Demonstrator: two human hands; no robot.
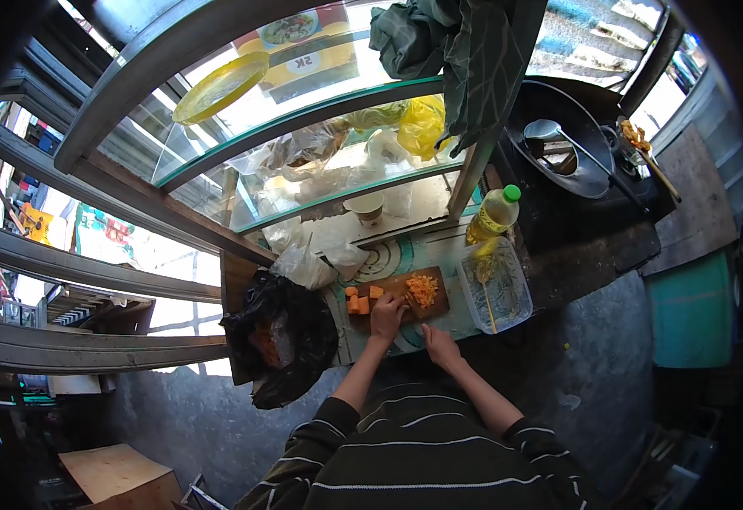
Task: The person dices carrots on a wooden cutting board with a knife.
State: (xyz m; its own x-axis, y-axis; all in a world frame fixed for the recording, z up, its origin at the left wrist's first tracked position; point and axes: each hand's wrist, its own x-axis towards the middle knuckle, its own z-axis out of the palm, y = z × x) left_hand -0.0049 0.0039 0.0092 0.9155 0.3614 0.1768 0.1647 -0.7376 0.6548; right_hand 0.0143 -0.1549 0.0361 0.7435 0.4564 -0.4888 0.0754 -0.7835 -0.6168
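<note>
A brown cutting board (pixel 439 310) lies on the patterned counter in front of me. My left hand (pixel 387 316) presses down on it, fingers bent together over a carrot piece mostly hidden beneath them. Orange carrot chunks (pixel 360 303) sit left of that hand, and a heap of finely chopped carrot (pixel 422 290) is to its right. Just off the board's front edge, my right hand (pixel 441 347) is closed around what seems to be a knife; its blade is hard to make out.
Right of the board stands a clear plastic tub (pixel 518 299) with a stick-handled brush, below an oil bottle (pixel 492 217). A wok (pixel 563 140) with a ladle rests on the stove. A black plastic bag (pixel 308 327) is at left; a glass case (pixel 303 208) rises behind.
</note>
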